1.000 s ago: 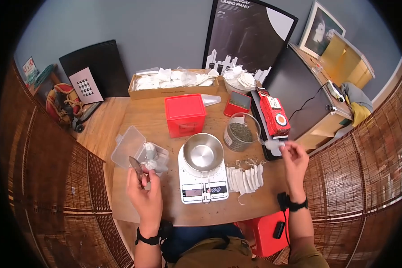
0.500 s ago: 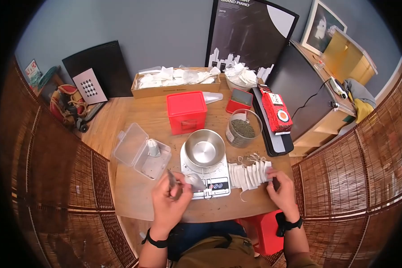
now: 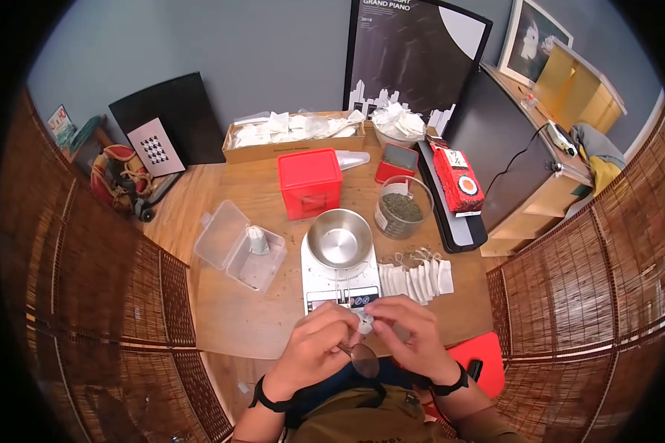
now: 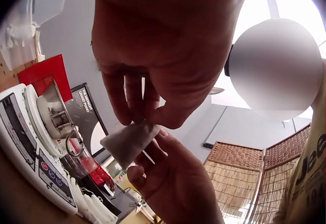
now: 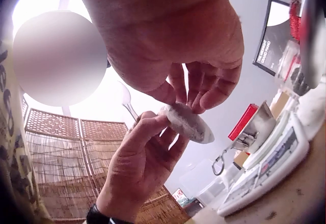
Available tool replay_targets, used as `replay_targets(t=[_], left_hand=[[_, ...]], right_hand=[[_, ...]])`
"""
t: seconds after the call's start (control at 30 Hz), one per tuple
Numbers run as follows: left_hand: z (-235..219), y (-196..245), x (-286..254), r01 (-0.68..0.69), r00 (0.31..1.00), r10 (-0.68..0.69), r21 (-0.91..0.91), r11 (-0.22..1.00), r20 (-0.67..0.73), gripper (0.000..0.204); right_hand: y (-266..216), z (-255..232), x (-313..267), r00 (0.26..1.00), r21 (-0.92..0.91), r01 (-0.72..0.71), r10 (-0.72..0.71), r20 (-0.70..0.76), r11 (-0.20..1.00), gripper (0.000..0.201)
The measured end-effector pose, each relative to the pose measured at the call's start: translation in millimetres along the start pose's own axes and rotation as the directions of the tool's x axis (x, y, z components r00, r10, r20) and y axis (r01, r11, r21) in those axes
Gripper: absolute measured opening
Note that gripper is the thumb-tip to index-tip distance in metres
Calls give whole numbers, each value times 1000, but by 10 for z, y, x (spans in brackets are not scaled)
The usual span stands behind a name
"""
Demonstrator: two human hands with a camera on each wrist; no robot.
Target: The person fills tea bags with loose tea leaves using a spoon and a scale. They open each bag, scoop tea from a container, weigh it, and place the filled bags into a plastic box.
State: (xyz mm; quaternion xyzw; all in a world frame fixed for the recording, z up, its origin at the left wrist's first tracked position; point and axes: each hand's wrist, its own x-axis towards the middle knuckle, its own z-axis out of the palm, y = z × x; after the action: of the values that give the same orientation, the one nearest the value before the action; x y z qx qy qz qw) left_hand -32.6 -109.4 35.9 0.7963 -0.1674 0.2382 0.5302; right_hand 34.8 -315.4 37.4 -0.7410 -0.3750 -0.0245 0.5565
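Both hands meet low in front of the scale, around a small filled tea bag. My left hand grips it and also holds a metal spoon, whose bowl points toward the body. Fingertips of my right hand pinch the bag's gathered end, as the right wrist view shows on the pale, plump bag. Behind the hands, a steel pan sits on the white kitchen scale. The hands partly cover the scale's front panel.
A row of white bags lies right of the scale. At left, an open clear box contains one bag. Further back stand a jar of dried leaves, a red canister and a cardboard box of white bags.
The left hand has carried the tea bag and spoon from the clear box to the front middle. From the right end of the bag row, the right hand has come to the same bag.
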Motion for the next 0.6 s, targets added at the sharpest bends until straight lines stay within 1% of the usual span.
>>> replay_targets(t=[0.03,0.1,0.13,0.2,0.3,0.33,0.37,0.4,0.43,0.47,0.5,0.53,0.57,0.6], left_hand=[[-1,14,0,-13,999,14,-31,999,42,38],[26,-12,-7,-15,998,16,-23,1000,55,38],[45,-31,-10,-19,998,20,-16,1000,67,37],[106,-51,-11,-7,997,9,-40,999,70,35],[207,-85,-18,20,998,-15,-77,997,66,34],[233,-88,-24,35,998,-30,-92,995,58,35],[253,-85,-32,37,998,-31,-92,995,62,35],[270,-83,-41,86,995,-81,-78,993,64,37],[290,-80,-53,135,989,-131,-63,989,64,39],[333,-92,-68,137,989,-133,-62,989,66,39],[395,-115,-86,106,994,-107,-41,994,-32,41],[446,-123,-102,76,988,-78,-17,997,-130,43],[475,-93,-115,78,989,-80,-16,997,-127,43],[495,-48,-129,117,986,-122,-47,992,-115,42]], right_hand=[[2,-15,-20,1000,2,-2,2,1,1000,23],[14,-87,-77,987,104,-131,120,109,986,27],[10,-109,-92,987,104,-134,123,105,986,27],[-5,-153,-121,972,131,-215,198,129,968,25],[79,-191,-208,965,164,-237,213,150,958,24],[111,-183,-245,965,166,-239,216,147,957,24],[145,-170,-289,967,206,-248,228,116,947,22],[167,-163,-321,967,247,-255,241,86,935,20],[179,-166,-338,966,249,-256,243,85,934,20],[192,-172,-352,969,218,-245,240,49,945,18],[201,-176,-360,972,186,-235,236,14,954,16],[205,-175,-362,971,189,-236,238,14,953,16],[207,-172,-365,967,167,-250,254,-2,954,15],[212,-169,-370,963,146,-265,270,-18,953,13]])
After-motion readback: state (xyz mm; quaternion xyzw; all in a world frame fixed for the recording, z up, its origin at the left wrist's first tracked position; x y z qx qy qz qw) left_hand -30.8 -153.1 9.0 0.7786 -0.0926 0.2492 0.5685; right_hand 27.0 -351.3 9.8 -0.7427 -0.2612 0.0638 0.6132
